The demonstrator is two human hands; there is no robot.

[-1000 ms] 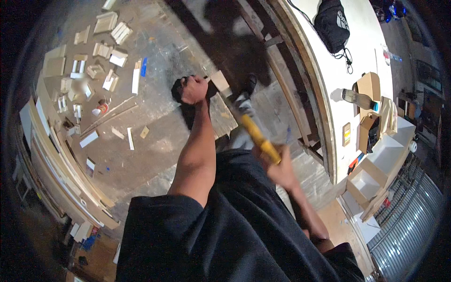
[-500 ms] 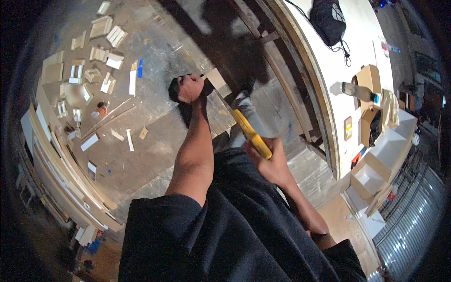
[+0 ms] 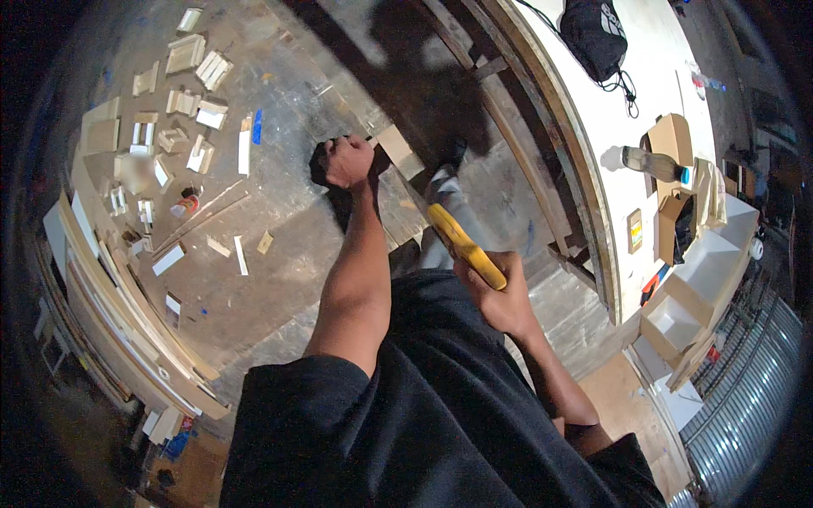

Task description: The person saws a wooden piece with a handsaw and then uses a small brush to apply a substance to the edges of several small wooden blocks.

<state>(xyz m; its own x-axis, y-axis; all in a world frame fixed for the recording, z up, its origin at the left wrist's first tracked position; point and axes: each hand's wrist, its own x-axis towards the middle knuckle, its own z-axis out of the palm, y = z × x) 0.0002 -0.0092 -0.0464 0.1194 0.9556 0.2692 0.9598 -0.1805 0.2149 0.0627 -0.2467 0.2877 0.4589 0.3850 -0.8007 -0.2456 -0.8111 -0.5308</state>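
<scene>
My left hand is closed in a fist, low over the floor, in front of my outstretched arm. What its fingers hold, if anything, is hidden. Right beside it lies a pale square piece of wood, partly in shadow. My right hand, close to my body, is wrapped around a yellow-handled tool. The handle slants up and left toward the left hand. A thin dark line runs on from its far end, but I cannot tell whether that is a blade.
Several small wooden pieces are scattered over the floor at the left, near stacked long boards. On the right stands a white-topped table with a black drawstring bag, a bottle and an open cardboard box.
The whole view has shifted slightly. My right hand and the yellow handle sit a little further right and lower; my left hand keeps its closed pose beside the wood.
</scene>
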